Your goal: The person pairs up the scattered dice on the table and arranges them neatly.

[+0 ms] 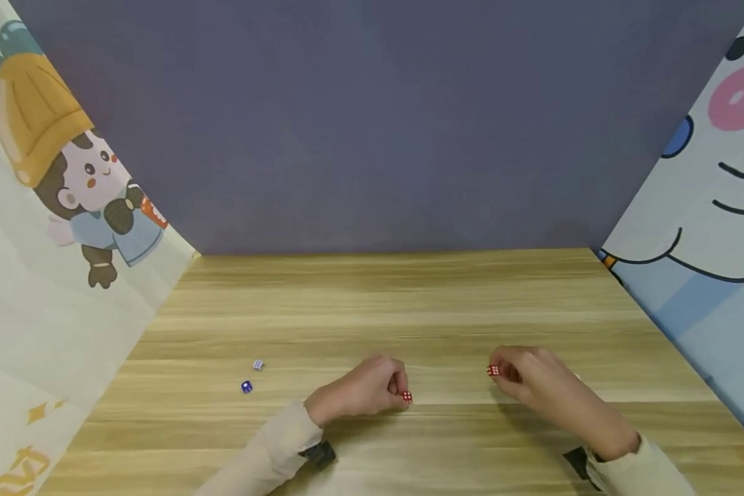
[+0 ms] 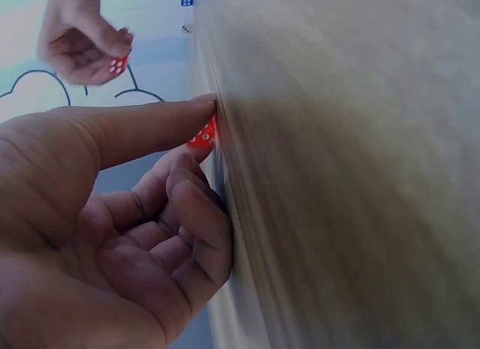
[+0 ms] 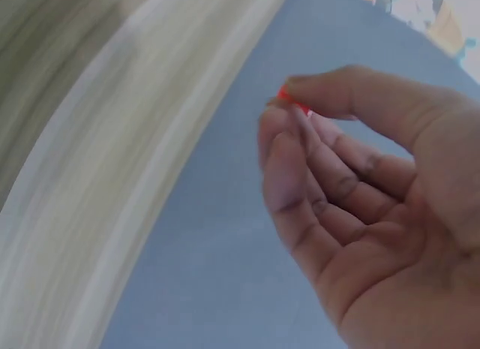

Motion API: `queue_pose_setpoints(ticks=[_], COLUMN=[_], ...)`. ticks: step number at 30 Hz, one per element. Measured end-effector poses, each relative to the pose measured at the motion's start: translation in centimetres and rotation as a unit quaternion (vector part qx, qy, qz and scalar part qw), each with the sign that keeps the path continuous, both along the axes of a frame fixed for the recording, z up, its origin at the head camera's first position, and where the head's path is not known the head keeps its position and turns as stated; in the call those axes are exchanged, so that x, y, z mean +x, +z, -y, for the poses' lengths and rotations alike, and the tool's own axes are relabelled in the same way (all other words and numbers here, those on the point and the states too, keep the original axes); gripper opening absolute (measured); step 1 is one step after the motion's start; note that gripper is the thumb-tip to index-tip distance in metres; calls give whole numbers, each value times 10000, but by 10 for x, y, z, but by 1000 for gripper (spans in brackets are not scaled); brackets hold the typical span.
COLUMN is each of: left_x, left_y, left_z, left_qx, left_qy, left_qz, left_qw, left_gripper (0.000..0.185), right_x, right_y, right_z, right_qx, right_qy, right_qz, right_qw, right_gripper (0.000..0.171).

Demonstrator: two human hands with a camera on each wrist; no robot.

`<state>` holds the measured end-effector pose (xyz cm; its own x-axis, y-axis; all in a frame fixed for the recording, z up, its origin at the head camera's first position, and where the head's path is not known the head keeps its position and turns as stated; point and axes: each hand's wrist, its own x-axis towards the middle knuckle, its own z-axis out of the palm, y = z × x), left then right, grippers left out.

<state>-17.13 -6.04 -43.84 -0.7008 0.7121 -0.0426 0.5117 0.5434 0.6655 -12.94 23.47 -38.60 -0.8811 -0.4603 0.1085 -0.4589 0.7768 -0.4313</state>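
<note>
My left hand pinches a red die between thumb and fingertip, right at the wooden table; the left wrist view shows that die touching the tabletop. My right hand holds a second red die pinched at its fingertips, a little above the table. In the right wrist view only a sliver of this red die shows between thumb and index finger. The left wrist view also catches the right hand's die in the distance.
A white die and a blue die lie on the table left of my left hand. A grey wall closes the back, and cartoon-printed panels stand at the left and right sides.
</note>
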Motion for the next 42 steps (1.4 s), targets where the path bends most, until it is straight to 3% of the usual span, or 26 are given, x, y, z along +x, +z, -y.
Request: queue_pose_setpoints(ticks=[8,12,16,21,28,42], left_x=[10,14,17,18,19,20], left_y=[2,1,0,0,0,1], left_z=[1,1,0,-1,-1,-1], left_qx=[-91,-126,-98,-30,-32,-93], left_qy=[-8,-3,-20,-20,19,146], left_qz=[71,13,56,156,163,239], left_qw=[9999,9999,9999,9999,9999,9996], left_gripper=[18,19,19,19,20,20], right_x=[-8,-10,-9,-8,-9,-8], right_y=[-10,-20,-31,-41,-49,-53], right_z=[49,66,75,79,83,85], right_qx=[-406,-675,-744,-812,-1173,-1292], right_qy=[1002,1292,1322,1290,1389,1215], right_qz=[452,977,1422,1418,1688,1716], right_qw=[9931,9845,9781,9781,9687,9691], right_gripper=[8,8,10,13,13,14])
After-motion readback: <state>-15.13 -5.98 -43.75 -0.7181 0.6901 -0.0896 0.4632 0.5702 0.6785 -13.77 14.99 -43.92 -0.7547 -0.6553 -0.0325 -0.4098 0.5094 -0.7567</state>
